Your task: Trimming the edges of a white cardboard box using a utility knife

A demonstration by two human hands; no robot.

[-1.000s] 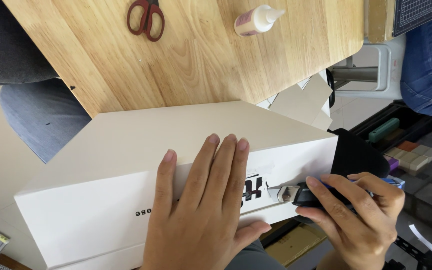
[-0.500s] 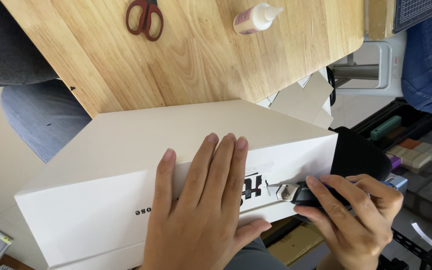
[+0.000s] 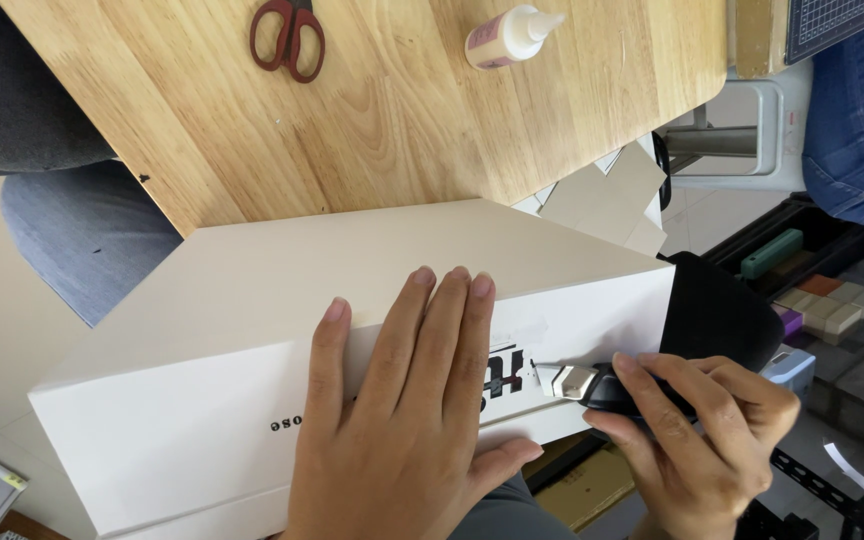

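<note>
White cardboard box [image 3: 252, 400], one, lies across the lap below the wooden surface [image 3: 372, 110]. Left hand [image 3: 402, 420] presses flat on it, gripping nothing. Right hand [image 3: 702, 430] grips one black utility knife [image 3: 592, 385], blade at the taped seam; cutting looks barely begun. One pair of scissors [image 3: 287, 35] and one glue bottle [image 3: 512, 35] rest above.

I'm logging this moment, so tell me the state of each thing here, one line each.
White box: closed, lying across the table edge.
Left hand: flat, pressing on the box.
Right hand: gripping a utility knife.
Utility knife: tip against the box front.
Scissors: closed, lying flat.
Glue bottle: capped, on its side.
</note>
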